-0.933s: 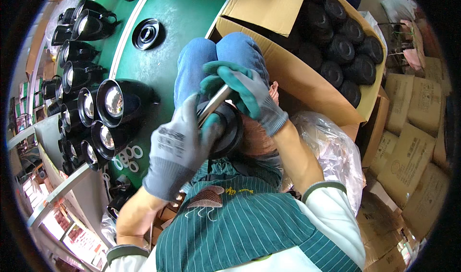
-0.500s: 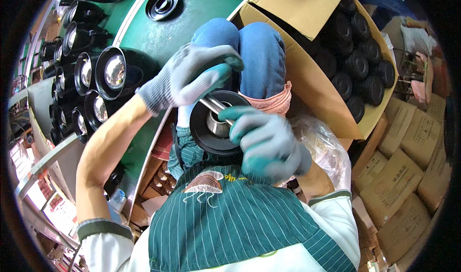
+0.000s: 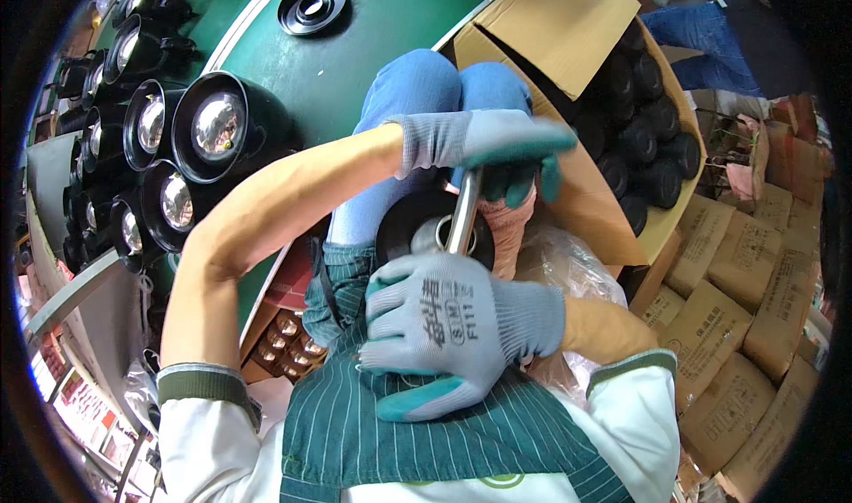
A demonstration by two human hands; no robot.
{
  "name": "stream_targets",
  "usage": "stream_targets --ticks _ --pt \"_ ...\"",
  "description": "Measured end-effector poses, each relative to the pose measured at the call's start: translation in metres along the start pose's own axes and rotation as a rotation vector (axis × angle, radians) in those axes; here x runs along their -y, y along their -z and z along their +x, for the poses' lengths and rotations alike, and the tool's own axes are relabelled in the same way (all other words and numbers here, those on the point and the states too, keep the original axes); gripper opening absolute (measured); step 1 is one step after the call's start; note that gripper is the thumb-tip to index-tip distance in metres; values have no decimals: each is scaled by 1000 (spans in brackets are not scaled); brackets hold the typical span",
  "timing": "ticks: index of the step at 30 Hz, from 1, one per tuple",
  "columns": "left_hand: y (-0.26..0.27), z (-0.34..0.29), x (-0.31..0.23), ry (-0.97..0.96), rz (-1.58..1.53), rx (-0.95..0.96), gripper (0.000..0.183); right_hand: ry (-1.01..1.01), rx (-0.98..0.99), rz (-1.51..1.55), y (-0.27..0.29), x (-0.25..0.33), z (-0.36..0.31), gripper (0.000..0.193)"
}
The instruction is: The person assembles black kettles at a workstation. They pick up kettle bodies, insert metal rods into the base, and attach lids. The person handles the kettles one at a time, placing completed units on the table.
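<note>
Both my hands wear grey knit gloves with green palms. Between my knees is a round black piece with a shiny metal collar at its middle. A straight steel bar crosses above it. My left hand, blurred, lies against the bar's far end with its fingers stretched to the right. My right hand is spread palm down over the bar's near end and the round piece's near side, thumb apart; its palm is hidden. What joins the bar to the collar cannot be made out.
Black bowl-shaped housings with mirrored insides crowd the green table at left. A black ring-shaped part lies farther back. An open carton of black round parts stands at right, near stacked cardboard boxes and clear plastic wrap.
The bar has turned from slanting to nearly lengthwise. My left hand has swept right to its far end, and my right hand has come nearer to me and leftward. A person now shows at far right.
</note>
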State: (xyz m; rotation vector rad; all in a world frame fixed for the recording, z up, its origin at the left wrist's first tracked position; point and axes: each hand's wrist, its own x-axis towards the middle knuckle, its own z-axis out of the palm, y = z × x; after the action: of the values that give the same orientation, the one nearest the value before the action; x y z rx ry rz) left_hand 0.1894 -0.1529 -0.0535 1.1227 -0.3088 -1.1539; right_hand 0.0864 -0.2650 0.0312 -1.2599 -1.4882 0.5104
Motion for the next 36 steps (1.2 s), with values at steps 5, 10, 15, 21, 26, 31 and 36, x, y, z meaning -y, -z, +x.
stream_targets --ticks 5,10,15,21,26,31,36 --pt "-28 11 -8 -75 60 30 69 -134 363 -365 -26 13 9 44" --pt "-25 38 1 -138 -27 310 65 -278 165 -464 -47 -6 37 36" --pt "-9 29 -5 -136 -152 -228 90 -55 -97 -374 -2 6 23 33" --pt "75 -67 -21 -683 -510 -1297 92 -609 -971 -2 -3 17 -98 81" --pt "124 -99 13 -660 -686 -1767 73 -648 -481 -398 -28 2 -113 117" --pt "184 -95 86 -629 -970 -1800 73 -713 -533 -395 -39 -10 -103 116" --pt "172 -77 96 -703 -932 -1950 59 -635 -659 -285 -34 -7 -108 99"
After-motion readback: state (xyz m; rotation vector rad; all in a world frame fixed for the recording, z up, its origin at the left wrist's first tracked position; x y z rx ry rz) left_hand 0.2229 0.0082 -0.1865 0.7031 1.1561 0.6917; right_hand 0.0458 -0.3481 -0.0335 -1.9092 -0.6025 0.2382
